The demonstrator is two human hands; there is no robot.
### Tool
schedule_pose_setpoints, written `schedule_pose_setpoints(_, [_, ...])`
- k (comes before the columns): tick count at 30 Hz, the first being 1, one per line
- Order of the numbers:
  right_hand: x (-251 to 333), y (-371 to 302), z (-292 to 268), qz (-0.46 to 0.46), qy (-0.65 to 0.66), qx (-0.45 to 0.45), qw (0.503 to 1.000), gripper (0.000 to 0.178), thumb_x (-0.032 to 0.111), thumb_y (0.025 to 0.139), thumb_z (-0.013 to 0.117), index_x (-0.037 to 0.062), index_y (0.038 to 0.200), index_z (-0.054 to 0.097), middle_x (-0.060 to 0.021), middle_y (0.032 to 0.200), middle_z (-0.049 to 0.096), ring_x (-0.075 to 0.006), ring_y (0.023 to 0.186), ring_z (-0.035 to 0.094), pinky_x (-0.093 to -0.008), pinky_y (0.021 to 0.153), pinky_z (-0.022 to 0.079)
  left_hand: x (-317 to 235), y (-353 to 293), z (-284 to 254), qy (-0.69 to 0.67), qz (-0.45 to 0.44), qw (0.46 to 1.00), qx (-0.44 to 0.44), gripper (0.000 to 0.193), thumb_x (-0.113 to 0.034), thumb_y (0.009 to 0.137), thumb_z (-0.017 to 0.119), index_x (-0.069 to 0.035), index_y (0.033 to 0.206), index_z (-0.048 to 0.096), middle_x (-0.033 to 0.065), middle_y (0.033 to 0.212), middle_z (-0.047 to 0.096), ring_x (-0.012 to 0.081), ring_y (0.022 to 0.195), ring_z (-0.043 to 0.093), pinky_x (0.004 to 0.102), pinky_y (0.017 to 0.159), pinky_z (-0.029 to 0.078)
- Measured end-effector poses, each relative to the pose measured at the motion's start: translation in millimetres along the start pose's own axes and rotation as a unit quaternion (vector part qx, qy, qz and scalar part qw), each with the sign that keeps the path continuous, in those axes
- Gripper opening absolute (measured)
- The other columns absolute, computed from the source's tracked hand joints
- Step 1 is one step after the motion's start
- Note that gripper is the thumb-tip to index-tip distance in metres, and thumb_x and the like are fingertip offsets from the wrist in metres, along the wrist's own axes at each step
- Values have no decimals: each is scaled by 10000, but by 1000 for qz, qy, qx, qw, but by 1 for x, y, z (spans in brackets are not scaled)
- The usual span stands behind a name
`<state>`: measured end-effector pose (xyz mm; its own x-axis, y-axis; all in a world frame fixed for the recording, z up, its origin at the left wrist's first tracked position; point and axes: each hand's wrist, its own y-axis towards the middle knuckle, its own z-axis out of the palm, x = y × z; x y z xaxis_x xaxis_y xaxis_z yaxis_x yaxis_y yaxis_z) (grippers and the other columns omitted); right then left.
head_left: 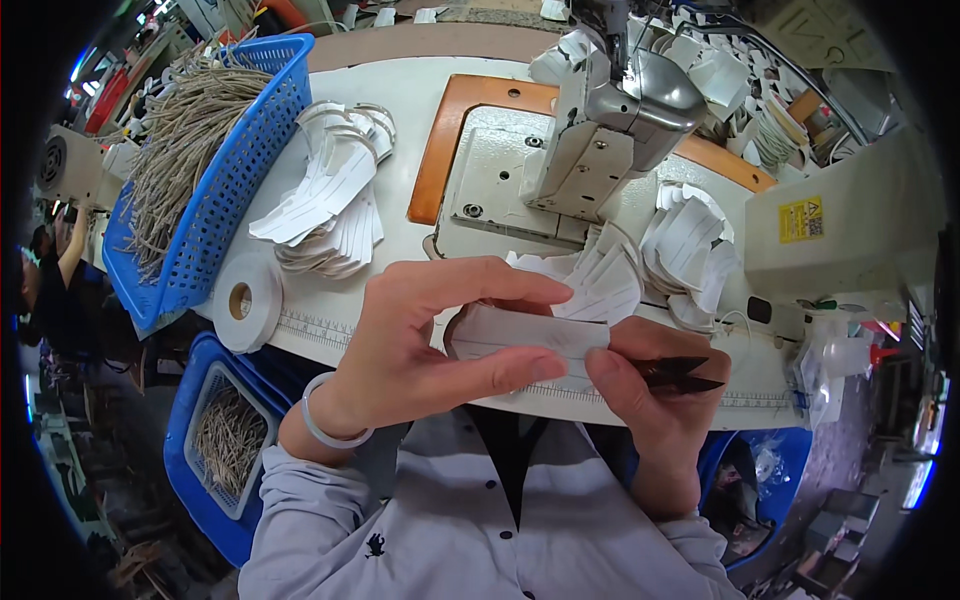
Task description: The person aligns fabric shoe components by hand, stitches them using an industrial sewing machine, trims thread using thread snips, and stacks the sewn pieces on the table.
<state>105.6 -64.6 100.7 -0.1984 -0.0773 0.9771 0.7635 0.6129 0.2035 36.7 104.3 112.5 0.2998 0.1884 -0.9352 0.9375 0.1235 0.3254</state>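
My left hand [405,335] grips a curved white strip-like piece [525,335] with a line along it, fingers over the top and thumb below. At the strip's right end, my right thumb and fingers pinch it too. The same right hand [650,405] keeps a pair of dark thread snips [692,383] in its grasp, blades pointing right. Just behind the strip lies a fan of similar white pieces [605,280], partly covered by my hands. Beyond it stands the sewing machine [590,165], touched by neither hand.
Stacked white pieces lie left [325,215] and right [688,245] of the machine. A blue basket [210,195] of cords and a white tape roll [265,320] sit left. Blue bins stand below, left [185,470] and right [795,470]. A person's arm [74,245] shows far left.
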Motion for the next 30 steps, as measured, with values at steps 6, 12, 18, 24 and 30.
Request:
schedule_pose_setpoints(6, [0,9,7,11,-4,-38,999,29,-11,723,625,-18,741,603,2,568,514,-21,450,369,-180,396,235,0,9,3,17,-54,998,-8,211,4,654,675,66,836,590,72,737,588,81,651,519,195,557,394])
schedule_pose_setpoints(12, [2,29,7,-2,-8,-91,996,27,-10,722,631,-14,735,608,9,551,508,-20,448,370,-177,395,229,10,55,-14,43,-13,999,18,89,-38,709,636,18,756,585,19,691,577,57,626,508,177,550,385])
schedule_pose_setpoints(18, [5,78,-4,-227,-204,-158,939,74,0,735,620,4,809,628,-4,637,525,-30,486,396,-180,409,277,19,124,-39,-128,-43,991,25,88,-74,714,624,-6,770,620,22,712,603,65,649,541,184,592,421])
schedule_pose_setpoints(24, [8,101,-23,-312,-271,-195,889,193,31,760,607,44,950,640,-5,790,540,-15,496,346,-167,439,268,22,137,-40,-138,-57,988,31,115,-89,702,634,-10,786,635,26,726,614,69,675,552,197,622,432])
schedule_pose_setpoints(30, [11,110,-35,-286,-344,-104,888,253,75,759,619,69,1012,619,-40,866,572,-81,611,430,-212,528,371,20,141,-44,-132,-38,988,69,140,-39,697,618,-6,831,639,34,760,624,78,701,559,207,665,435])
